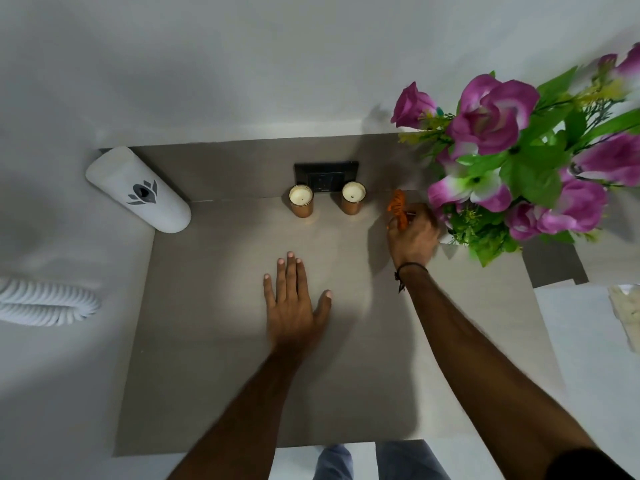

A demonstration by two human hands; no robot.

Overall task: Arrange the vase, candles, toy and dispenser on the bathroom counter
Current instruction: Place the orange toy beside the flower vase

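Grey-beige bathroom counter (214,341) under plain pale walls, black socket plate (326,176) at the back edge. Two candles (301,201) in amber glass side by side before the socket; white dispenser (138,190) in the back-left corner; vase of purple flowers (512,161) at the right, its body almost wholly hidden under the blooms. Orange toy (398,207) between the right-hand candle and the flowers, grasped from behind by the right hand (414,237), fingers curled round it. Left hand (294,299) flat on the counter, fingers spread, holding nothing. Probably light and rigid, small enough for a fingertip pinch at the middle; likely to tip if set down carelessly. Shape and kind of toy hard to make out, lower half covered by the fingers. Whether resting on the counter or lifted: cannot tell.
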